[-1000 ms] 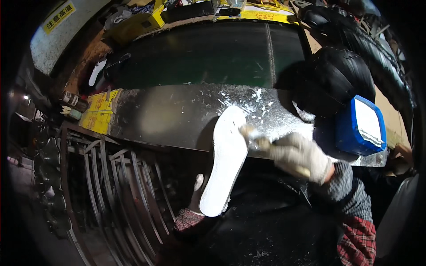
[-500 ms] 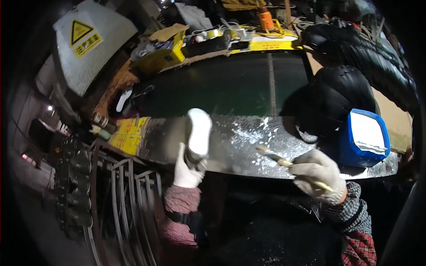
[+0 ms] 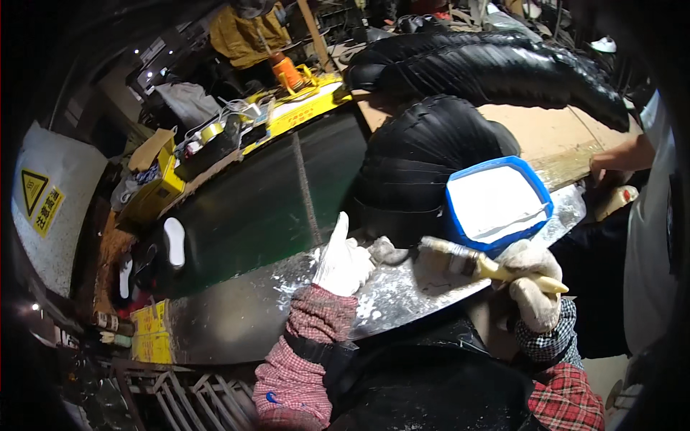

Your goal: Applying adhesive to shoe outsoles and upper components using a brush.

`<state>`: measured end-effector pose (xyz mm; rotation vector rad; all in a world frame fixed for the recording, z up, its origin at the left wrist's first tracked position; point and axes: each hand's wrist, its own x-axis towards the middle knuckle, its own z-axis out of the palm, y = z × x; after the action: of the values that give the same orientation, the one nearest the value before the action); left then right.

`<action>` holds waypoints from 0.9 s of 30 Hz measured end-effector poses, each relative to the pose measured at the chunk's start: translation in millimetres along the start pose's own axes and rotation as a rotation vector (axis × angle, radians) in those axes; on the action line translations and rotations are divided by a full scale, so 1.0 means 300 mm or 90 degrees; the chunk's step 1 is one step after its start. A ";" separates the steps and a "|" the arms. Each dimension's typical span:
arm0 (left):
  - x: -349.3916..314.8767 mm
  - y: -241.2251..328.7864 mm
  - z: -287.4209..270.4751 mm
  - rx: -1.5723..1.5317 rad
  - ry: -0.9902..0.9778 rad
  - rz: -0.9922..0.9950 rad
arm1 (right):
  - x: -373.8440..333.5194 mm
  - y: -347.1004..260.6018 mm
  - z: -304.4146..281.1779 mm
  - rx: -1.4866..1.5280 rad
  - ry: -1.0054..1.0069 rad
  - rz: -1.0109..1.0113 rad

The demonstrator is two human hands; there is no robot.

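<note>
A dark green belt spans centre-left. Right of centre sits a blue tub of white paste; below it, the gloved right hand wraps a brush. Mid-frame, the gloved left hand raises its thumb; whether it holds anything, I cannot tell. A white insole lies at left.

Black bundle. Behind it: long black roll. Back-left of it: orange thing, brown cloth. Left of it: yellow box, then grey panel with warning sign. Lower left: metal rack. Right: another person's arm.
</note>
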<state>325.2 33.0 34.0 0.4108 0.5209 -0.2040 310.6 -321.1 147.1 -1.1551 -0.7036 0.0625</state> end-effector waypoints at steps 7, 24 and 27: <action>-0.360 -0.038 0.325 0.121 0.125 0.440 | 0.062 -0.098 -0.184 -0.286 0.216 -0.012; -0.714 0.089 0.121 1.653 0.357 0.308 | -0.056 -0.068 -0.220 -0.706 0.148 -0.134; -0.701 0.127 0.001 1.618 0.393 0.233 | -0.084 -0.048 -0.185 -0.681 0.162 -0.153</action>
<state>157.7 85.2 156.2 3.0883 0.4888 -0.2856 316.4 -382.5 135.5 -2.0295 -0.6410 -0.7320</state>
